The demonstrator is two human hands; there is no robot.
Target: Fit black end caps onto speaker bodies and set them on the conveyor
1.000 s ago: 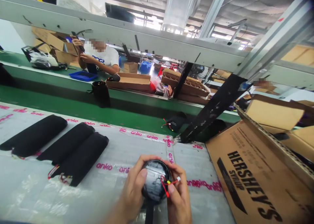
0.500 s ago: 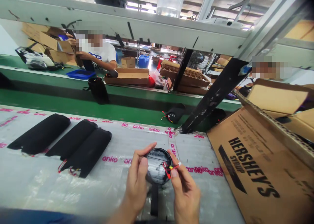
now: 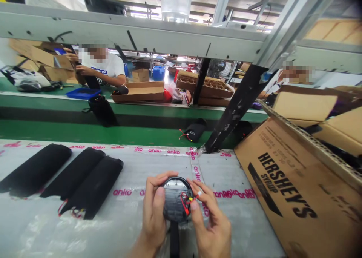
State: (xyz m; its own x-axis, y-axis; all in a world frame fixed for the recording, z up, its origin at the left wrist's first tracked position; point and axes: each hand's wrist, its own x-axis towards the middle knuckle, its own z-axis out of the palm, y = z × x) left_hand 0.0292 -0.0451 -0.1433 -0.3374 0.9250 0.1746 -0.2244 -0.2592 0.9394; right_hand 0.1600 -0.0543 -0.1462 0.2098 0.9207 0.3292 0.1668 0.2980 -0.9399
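Both my hands are around a round black cylindrical housing (image 3: 173, 203), its open end facing me and a black strap (image 3: 174, 239) hanging below. My left hand (image 3: 155, 205) grips its left side, thumb along the near rim and fingers behind. My right hand (image 3: 210, 212) is closed at the right rim, thumb and fingers pinching thin red wires (image 3: 185, 203) with a yellow piece and a small white connector (image 3: 199, 193). Several black fabric-covered tubes (image 3: 94, 186) lie to the left on the bench, wires showing at the near end of one.
A Hershey's Syrup carton (image 3: 288, 190) stands at the right, beside a slanted black post (image 3: 232, 112). Beyond the wrapped bench top (image 3: 127, 228) runs a green belt (image 3: 141, 131) carrying black cylinders (image 3: 103, 111). Across it a co-worker (image 3: 113, 67) handles a dark piece near a blue tray (image 3: 82, 93).
My view has shifted slightly, so the bench and carton appear lower or further left. My hands keep hold of the housing, and my right fingers have moved in a little with the wires.
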